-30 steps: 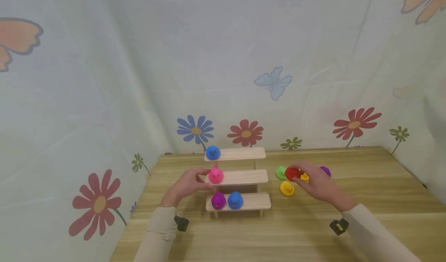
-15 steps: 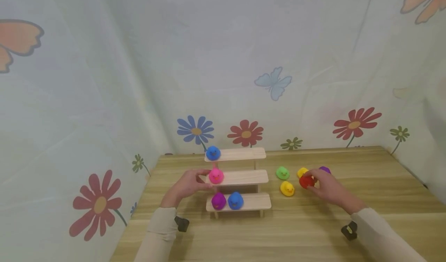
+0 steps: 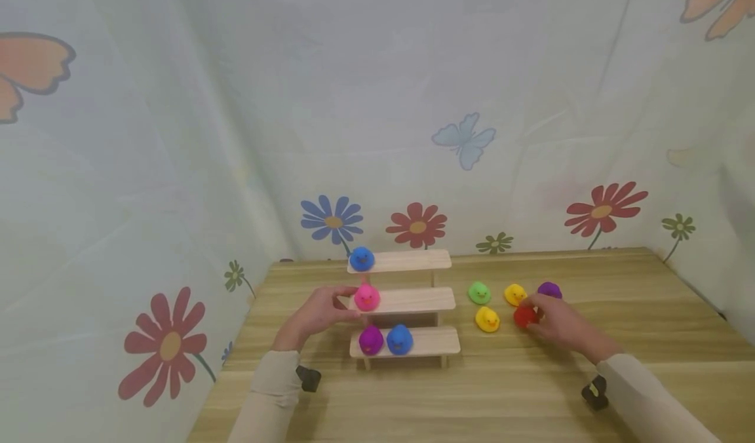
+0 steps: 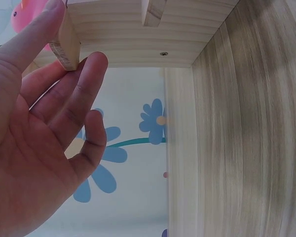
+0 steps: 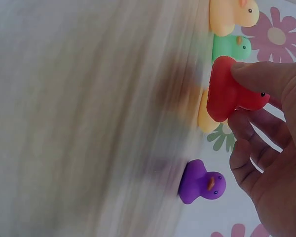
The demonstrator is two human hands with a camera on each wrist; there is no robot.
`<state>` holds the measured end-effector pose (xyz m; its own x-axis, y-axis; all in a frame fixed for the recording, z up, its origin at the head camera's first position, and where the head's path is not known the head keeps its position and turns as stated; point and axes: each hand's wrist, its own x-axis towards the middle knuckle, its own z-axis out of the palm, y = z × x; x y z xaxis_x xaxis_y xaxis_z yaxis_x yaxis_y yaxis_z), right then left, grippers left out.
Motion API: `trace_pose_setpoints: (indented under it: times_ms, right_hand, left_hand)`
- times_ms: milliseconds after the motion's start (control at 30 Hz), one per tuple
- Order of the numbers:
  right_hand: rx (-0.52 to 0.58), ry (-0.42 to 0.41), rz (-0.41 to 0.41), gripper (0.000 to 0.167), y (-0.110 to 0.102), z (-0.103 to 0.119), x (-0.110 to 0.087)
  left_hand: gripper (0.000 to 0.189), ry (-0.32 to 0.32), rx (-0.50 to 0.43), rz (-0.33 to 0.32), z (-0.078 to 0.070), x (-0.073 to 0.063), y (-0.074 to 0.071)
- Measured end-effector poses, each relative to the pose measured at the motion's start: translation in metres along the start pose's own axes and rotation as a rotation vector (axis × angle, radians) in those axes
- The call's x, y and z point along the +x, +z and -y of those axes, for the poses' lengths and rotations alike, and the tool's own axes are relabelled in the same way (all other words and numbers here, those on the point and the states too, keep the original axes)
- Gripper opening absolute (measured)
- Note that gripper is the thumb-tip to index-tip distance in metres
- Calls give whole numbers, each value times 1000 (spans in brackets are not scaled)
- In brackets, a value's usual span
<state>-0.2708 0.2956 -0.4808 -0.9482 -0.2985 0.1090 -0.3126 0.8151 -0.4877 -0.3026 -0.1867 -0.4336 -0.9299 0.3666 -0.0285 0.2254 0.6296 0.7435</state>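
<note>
Red duck [image 3: 523,317] right of shelf [image 3: 421,301], pinched by right hand [image 3: 557,324]; left hand [image 3: 317,308] grips shelf's left end. Risk: right hand's sideways sweep may knock purple duck [image 3: 550,289] farther right; left-hand tug may topple pink duck [image 3: 367,297].

Downward head view, close wrist views, red duck [image 5: 223,94] in two

Red duck [image 5: 224,91] smooth, matt; shelf [image 3: 419,299] grained wood.
</note>
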Motion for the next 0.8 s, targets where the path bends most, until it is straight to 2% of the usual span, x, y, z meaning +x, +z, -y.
trace_pose_setpoints:
  times_ms: [200,800]
  right_hand:
    - [-9,-4,-1,35,1,-4,0]
    - [14,10,16,35,6,-11,6]
  left_hand:
    - [59,-12,0,1,-1,-1,0]
    - [58,6,-1,-1,0,0,0]
